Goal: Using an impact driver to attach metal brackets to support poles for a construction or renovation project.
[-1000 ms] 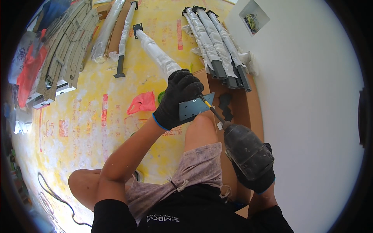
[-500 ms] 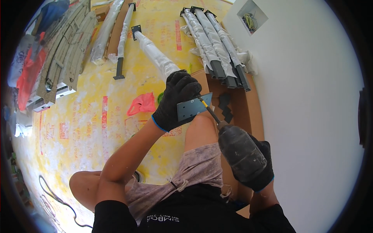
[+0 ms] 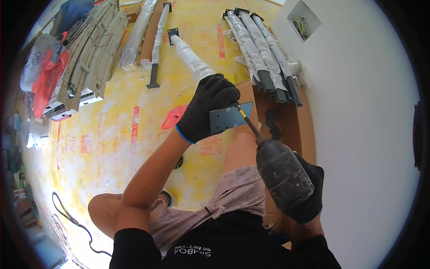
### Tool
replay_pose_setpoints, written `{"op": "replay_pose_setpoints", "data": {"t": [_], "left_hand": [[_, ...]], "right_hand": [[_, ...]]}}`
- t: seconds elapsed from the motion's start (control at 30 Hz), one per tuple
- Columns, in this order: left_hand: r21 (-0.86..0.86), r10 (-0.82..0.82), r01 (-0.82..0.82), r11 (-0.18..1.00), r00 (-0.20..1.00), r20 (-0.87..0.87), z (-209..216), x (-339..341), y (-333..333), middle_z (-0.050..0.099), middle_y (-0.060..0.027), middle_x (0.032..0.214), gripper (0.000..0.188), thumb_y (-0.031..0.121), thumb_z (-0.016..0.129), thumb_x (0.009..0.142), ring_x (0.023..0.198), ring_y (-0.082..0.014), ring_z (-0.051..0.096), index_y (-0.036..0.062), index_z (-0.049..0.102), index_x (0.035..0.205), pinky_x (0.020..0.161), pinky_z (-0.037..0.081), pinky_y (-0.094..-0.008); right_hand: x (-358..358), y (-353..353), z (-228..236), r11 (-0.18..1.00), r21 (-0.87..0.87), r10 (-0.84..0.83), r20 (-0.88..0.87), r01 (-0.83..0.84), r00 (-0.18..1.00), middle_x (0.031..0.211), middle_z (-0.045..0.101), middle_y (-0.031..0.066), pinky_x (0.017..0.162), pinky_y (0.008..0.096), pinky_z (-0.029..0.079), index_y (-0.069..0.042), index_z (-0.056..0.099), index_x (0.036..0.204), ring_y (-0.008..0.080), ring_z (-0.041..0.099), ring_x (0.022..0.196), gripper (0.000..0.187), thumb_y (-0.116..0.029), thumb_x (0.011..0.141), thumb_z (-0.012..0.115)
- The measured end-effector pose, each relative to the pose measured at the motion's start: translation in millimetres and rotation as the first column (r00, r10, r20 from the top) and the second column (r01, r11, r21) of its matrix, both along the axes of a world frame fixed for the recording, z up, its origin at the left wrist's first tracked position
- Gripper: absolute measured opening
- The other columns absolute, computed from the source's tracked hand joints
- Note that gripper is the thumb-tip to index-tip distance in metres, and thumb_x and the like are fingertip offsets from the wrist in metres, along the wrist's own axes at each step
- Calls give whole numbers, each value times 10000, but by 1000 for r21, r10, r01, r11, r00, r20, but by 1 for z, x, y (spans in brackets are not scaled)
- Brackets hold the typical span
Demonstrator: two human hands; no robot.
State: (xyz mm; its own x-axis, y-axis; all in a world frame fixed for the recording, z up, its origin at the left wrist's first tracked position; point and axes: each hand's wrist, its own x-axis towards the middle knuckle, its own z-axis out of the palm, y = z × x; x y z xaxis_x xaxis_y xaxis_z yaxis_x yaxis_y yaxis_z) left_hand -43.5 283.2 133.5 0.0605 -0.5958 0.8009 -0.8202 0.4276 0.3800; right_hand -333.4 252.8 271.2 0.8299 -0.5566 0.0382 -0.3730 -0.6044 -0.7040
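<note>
My left hand (image 3: 207,107), in a black glove with a blue cuff edge, is closed around the near end of a metal post (image 3: 193,56) in white wrapping. A dark square plate (image 3: 224,122) with small holes caps that end, just past my fingers. At the far end is a black plate (image 3: 173,36). In a black glove too, my right hand (image 3: 313,190) grips a worn black power drill (image 3: 283,172); its handle is mostly hidden. The long driver bit (image 3: 248,119), with a yellow band, meets the upper edge area of the plate, where a fastener seems to sit.
An open cardboard box (image 3: 307,130) lies at the right, with several wrapped posts (image 3: 263,54) across its far end. Beyond it rises a white wall (image 3: 363,134). At the left are old planks (image 3: 87,54); a red bag (image 3: 174,117) and a black cable (image 3: 85,235) lie on the floor.
The whole view has shifted, so everything sits farther right in the picture. My left hand still holds the post, and the drill's bit stays against the plate.
</note>
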Motion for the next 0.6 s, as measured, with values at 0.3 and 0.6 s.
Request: {"op": "replay_pose_setpoints", "data": {"t": [0.3, 0.6], "left_hand": [[-21, 44, -43, 999, 996, 80, 12, 16, 4, 598, -127, 1054, 485, 282, 809, 700, 1049, -362, 586, 85, 598, 1090, 971, 438, -477], [42, 64, -67, 997, 995, 72, 70, 91, 36, 588, -106, 1243, 639, 117, 876, 719, 1145, -223, 614, 35, 569, 1274, 947, 527, -350]], "right_hand": [[-3, 5, 12, 998, -20, 53, 32, -53, 998, 989, 772, 91, 708, 294, 599, 11, 712, 1178, 196, 756, 810, 310, -116, 899, 759], [27, -32, -121, 980, 39, -166, 702, 195, 693, 1095, 698, 84, 839, 332, 537, -10, 692, 1161, 165, 663, 972, 206, -96, 976, 713]]}}
